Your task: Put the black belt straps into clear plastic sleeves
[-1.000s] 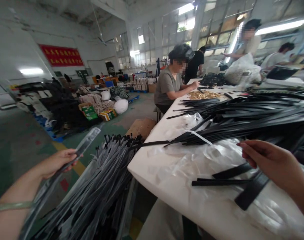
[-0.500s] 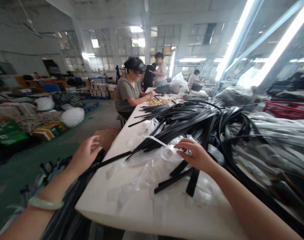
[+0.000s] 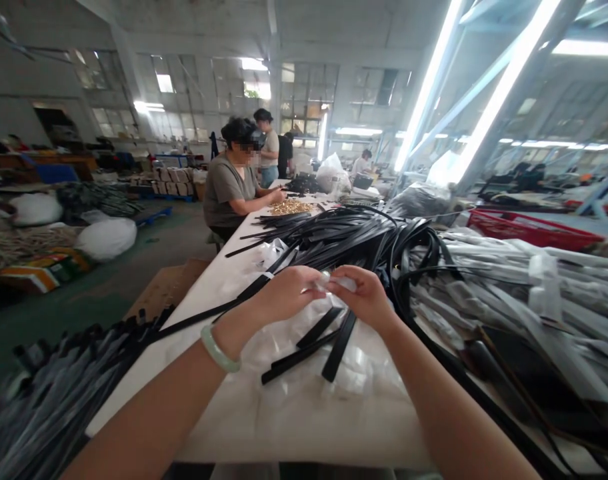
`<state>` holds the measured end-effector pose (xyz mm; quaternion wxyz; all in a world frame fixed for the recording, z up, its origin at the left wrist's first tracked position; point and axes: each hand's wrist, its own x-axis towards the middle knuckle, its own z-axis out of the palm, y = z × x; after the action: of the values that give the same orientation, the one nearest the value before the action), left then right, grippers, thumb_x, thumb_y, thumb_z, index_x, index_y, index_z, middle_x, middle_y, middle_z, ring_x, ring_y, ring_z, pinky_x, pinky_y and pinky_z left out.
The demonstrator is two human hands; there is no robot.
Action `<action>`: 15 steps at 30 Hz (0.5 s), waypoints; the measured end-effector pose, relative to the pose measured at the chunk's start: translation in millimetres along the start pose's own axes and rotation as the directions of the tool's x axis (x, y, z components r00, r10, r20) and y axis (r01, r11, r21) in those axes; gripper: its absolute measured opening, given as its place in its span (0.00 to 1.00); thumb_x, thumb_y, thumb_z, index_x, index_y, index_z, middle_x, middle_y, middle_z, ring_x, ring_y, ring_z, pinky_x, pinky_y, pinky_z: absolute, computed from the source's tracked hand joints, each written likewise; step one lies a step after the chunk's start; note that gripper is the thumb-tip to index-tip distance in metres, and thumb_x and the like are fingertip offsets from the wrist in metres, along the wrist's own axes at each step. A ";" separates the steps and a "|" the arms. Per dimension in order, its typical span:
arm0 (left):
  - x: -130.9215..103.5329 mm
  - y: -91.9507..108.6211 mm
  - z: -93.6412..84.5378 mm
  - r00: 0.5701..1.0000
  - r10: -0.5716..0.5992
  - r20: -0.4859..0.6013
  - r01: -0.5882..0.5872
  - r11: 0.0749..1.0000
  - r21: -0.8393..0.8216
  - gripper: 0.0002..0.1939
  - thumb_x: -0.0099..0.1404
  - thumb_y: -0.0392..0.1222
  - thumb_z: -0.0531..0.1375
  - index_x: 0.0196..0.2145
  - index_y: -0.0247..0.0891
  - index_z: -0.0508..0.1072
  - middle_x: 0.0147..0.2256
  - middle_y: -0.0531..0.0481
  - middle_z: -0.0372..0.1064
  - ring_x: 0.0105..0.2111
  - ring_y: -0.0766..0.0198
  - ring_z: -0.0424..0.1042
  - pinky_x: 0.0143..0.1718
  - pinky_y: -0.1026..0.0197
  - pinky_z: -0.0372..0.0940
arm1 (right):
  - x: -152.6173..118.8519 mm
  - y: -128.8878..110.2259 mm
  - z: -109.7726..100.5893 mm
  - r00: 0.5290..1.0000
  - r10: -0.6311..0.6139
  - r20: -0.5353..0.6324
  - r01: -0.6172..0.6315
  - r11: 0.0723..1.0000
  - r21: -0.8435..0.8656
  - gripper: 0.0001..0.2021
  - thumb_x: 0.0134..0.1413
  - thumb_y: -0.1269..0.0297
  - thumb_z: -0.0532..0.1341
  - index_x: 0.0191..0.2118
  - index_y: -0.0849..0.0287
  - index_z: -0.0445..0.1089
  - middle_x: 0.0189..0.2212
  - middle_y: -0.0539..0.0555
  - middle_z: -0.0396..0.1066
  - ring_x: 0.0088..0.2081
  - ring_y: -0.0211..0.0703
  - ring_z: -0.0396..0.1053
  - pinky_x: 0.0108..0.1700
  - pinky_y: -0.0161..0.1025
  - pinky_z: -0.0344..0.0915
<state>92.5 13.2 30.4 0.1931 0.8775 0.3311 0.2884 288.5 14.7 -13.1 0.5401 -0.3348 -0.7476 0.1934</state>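
Observation:
My left hand (image 3: 291, 292) and my right hand (image 3: 365, 293) meet over the table, their fingertips pinched close together. Between them is a small piece of whitish translucent plastic film (image 3: 345, 284); its full shape is hidden by the fingers. Black flat straps (image 3: 329, 243) lie in a heap just beyond the hands, and several cut strap ends (image 3: 340, 347) point toward me below them. More clear plastic film (image 3: 284, 337) is spread on the white table (image 3: 284, 427) under the hands. One long black strap (image 3: 194, 323) runs off the table's left edge.
Plastic-wrapped strap bundles (image 3: 74, 393) stand low at the left, near a cardboard box (image 3: 167, 287). White wrapped bundles (image 3: 484, 287), a dark flat object (image 3: 539, 380) and a red crate (image 3: 529, 230) occupy the right. A co-worker (image 3: 231, 183) sits beside gold-coloured pieces (image 3: 291, 207).
My left hand has come in from beyond the table's left edge to meet my right hand. Both are now closed on the film. The view has turned slightly right.

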 end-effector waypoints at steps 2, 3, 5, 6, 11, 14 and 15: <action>6.2 2.9 -2.5 0.997 -0.077 0.017 0.077 0.996 -0.042 0.10 0.61 0.39 0.59 0.22 0.34 0.71 0.23 0.51 0.69 0.27 0.64 0.69 0.31 0.62 0.61 | 1.3 2.6 -4.2 0.993 0.100 -0.058 -0.099 0.995 0.019 0.11 0.51 0.57 0.65 0.29 0.60 0.70 0.23 0.49 0.66 0.26 0.36 0.61 0.28 0.34 0.58; 7.2 2.6 -4.2 0.993 -0.117 0.029 0.119 0.987 -0.110 0.12 0.60 0.39 0.59 0.21 0.35 0.69 0.20 0.52 0.67 0.23 0.66 0.67 0.27 0.64 0.59 | 2.2 4.4 -7.6 0.985 0.149 -0.083 -0.145 0.988 0.055 0.12 0.50 0.56 0.65 0.28 0.60 0.70 0.22 0.48 0.64 0.24 0.35 0.59 0.26 0.33 0.55; 6.1 1.5 -8.9 0.979 -0.197 0.056 0.204 0.917 -0.343 0.12 0.59 0.43 0.61 0.22 0.35 0.68 0.18 0.55 0.64 0.17 0.71 0.61 0.22 0.66 0.57 | 4.1 7.5 -16.2 0.963 0.249 -0.100 -0.227 0.955 0.191 0.15 0.49 0.53 0.65 0.26 0.60 0.68 0.20 0.47 0.60 0.21 0.33 0.54 0.22 0.32 0.50; 4.4 2.3 -12.1 0.968 -0.232 0.092 0.248 0.842 -0.480 0.12 0.58 0.45 0.62 0.24 0.35 0.69 0.17 0.56 0.62 0.15 0.73 0.57 0.21 0.66 0.57 | 4.6 8.4 -20.8 0.951 0.297 -0.085 -0.263 0.923 0.281 0.16 0.48 0.52 0.66 0.25 0.60 0.67 0.18 0.47 0.59 0.20 0.32 0.53 0.21 0.32 0.48; -18.5 33.5 -40.4 0.877 -0.269 0.398 0.479 0.433 -0.764 0.22 0.51 0.52 0.66 0.41 0.36 0.74 0.18 0.55 0.65 0.10 0.76 0.54 0.13 0.69 0.57 | 3.1 12.0 -35.7 0.903 0.371 0.215 -0.423 0.691 0.585 0.20 0.38 0.50 0.70 0.24 0.60 0.64 0.16 0.46 0.57 0.17 0.30 0.50 0.18 0.30 0.45; -60.8 51.0 -62.8 0.778 -0.297 0.554 0.628 0.396 -0.670 0.32 0.48 0.54 0.67 0.49 0.38 0.73 0.18 0.50 0.69 0.11 0.63 0.65 0.11 0.65 0.60 | 3.8 20.0 -38.1 0.890 0.375 0.258 -0.449 0.634 0.629 0.19 0.37 0.52 0.71 0.23 0.60 0.64 0.16 0.44 0.56 0.16 0.29 0.49 0.17 0.29 0.44; -81.7 51.0 -69.6 0.742 -0.334 0.582 0.671 0.380 -0.637 0.31 0.47 0.54 0.67 0.49 0.40 0.73 0.16 0.51 0.69 0.11 0.61 0.66 0.11 0.63 0.60 | 4.7 23.5 -39.0 0.890 0.390 0.237 -0.445 0.625 0.641 0.19 0.38 0.53 0.71 0.23 0.60 0.64 0.15 0.44 0.55 0.16 0.28 0.48 0.17 0.29 0.43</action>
<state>22.2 -69.1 79.4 0.7121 0.5716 0.3717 0.1673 331.0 31.6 -11.9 0.5361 -0.2703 -0.5452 0.5851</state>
